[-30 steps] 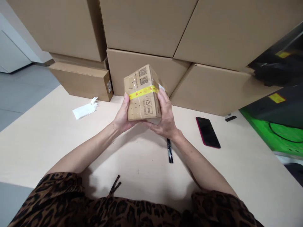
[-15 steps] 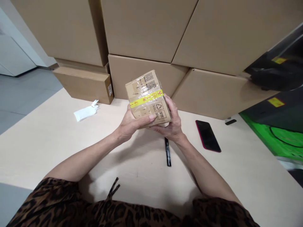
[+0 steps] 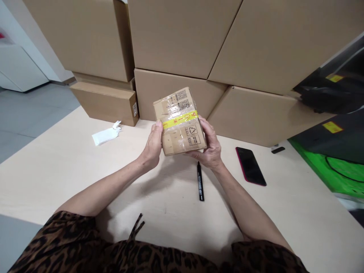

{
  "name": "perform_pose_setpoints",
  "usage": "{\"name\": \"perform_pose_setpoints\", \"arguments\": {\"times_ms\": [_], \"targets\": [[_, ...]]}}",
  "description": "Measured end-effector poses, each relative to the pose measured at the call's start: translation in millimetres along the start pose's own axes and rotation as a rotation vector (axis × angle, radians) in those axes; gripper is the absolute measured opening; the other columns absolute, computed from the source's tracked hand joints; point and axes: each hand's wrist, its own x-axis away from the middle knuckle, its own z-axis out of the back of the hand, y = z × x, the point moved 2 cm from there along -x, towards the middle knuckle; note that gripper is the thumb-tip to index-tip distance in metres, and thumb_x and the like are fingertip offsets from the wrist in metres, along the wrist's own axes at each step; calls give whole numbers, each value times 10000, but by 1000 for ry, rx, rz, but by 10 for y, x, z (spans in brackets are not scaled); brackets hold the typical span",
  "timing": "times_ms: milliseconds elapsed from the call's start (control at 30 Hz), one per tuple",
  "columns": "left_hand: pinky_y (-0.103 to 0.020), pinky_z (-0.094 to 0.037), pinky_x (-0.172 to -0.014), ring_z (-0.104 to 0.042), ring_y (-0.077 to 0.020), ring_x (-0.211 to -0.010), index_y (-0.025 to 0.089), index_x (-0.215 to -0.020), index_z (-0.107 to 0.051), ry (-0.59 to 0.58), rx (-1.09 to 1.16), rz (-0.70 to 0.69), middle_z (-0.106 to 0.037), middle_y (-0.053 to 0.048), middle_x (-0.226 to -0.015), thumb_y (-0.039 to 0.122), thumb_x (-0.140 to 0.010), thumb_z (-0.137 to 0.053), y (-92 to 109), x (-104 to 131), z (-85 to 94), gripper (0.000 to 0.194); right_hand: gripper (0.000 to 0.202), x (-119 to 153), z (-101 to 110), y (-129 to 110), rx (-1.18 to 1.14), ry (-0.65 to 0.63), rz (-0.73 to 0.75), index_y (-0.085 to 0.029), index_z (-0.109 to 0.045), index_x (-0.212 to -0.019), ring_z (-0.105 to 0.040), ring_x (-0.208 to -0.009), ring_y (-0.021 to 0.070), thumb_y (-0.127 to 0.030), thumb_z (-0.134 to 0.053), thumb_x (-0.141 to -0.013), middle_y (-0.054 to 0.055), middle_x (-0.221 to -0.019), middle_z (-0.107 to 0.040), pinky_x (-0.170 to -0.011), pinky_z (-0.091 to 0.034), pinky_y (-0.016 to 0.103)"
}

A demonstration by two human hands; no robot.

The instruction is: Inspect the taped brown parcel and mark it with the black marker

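Observation:
A small brown cardboard box (image 3: 179, 132) is held up above the table, tilted, between my two hands. Clear tape and a yellow printed band run across it, and its face carries square codes and printed symbols. My left hand (image 3: 154, 146) grips the box's left side, thumb at the edge by the yellow band. Around the lower right corner wraps my right hand (image 3: 211, 148), its fingers partly hidden behind the box. A black marker pen (image 3: 200, 182) lies on the table below the right hand, touched by neither hand.
Large cardboard cartons (image 3: 182, 38) are stacked along the table's back. A flat carton (image 3: 105, 104) stands at back left, with a white paper piece (image 3: 106, 135) before it. To the right lie a phone (image 3: 250, 166) and a small black object (image 3: 278, 150). The table (image 3: 57, 163) is pale.
My left thumb has moved off the box's front face to its left edge. The box has turned slightly, and more of the marker pen shows.

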Motion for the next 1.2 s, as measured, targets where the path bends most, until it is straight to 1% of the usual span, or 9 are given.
{"name": "perform_pose_setpoints", "arguments": {"times_ms": [200,333,433,533,700,800,933,1033,1200], "targets": [[-571,-515,-1257,-598,-361,-1499,299,-1334,-625,147,164,93,-711,-88,-1432,767,-874,-818,-2,-78,118,685,926,-48,158,244,-201,-37,-27,-438,-555,-1649,-556,-1599,394,-699,-920,-839,62,-1695,-605,-1339,-445,653],[-659,-513,-1222,-595,-400,-1494,428,-1620,-428,16,68,89,-654,-96,-1511,700,-772,-949,-3,-153,241,1031,860,-18,238,446,-356,3,-149,-461,-608,-1591,-624,-1534,366,-780,-873,-838,47,-1648,-651,-1302,-493,631],[-709,-499,-1230,-582,-435,-1498,444,-1640,-458,-50,-57,58,-521,-118,-1679,744,-801,-912,-78,-201,302,1001,991,30,273,570,-358,26,-321,-416,-624,-1565,-665,-1475,372,-893,-869,-732,81,-1582,-695,-1278,-510,631],[-734,-461,-1273,-468,-470,-1609,441,-1632,-456,-59,-101,-56,-326,-111,-1833,785,-782,-910,-194,-263,339,1023,999,51,274,593,-407,64,-445,-386,-685,-1479,-699,-1424,368,-901,-910,-653,91,-1515,-743,-1260,-522,623],[-785,-212,-1392,-120,-518,-1769,440,-1754,-159,-45,-297,-403,-170,-157,-1882,892,-544,-969,-312,-407,464,1525,847,3,215,459,-567,46,-543,-356,-779,-1305,-745,-1366,368,-869,-937,-649,86,-1389,-823,-1256,-516,646],[-771,-139,-1421,-21,-525,-1780,415,-1736,-187,-48,-445,-593,-105,-158,-1897,904,-471,-976,-283,-451,539,1569,844,-31,198,370,-618,73,-578,-350,-797,-1260,-743,-1380,375,-876,-946,-617,80,-1348,-845,-1255,-521,648],[-812,-254,-1373,-122,-502,-1780,385,-1569,-387,-90,-496,-693,-166,-150,-1901,850,-660,-940,-189,-423,567,1161,713,-28,194,291,-711,137,-681,-319,-815,-1148,-727,-1419,390,-877,-876,-709,73,-1314,-859,-1239,-550,642],[-802,-378,-1316,-309,-472,-1738,400,-1494,-435,-164,-468,-679,-318,-142,-1850,777,-772,-924,-154,-377,533,950,758,-29,193,225,-736,154,-773,-321,-819,-1162,-674,-1494,384,-962,-721,-770,71,-1320,-856,-1242,-559,632],[-792,-481,-1246,-505,-488,-1612,413,-1759,-190,-316,-507,-604,-474,-179,-1715,822,-729,-921,-196,-313,443,1328,833,-108,160,75,-743,153,-809,-320,-811,-1248,-621,-1551,363,-998,-572,-827,72,-1322,-845,-1259,-548,604]]}}
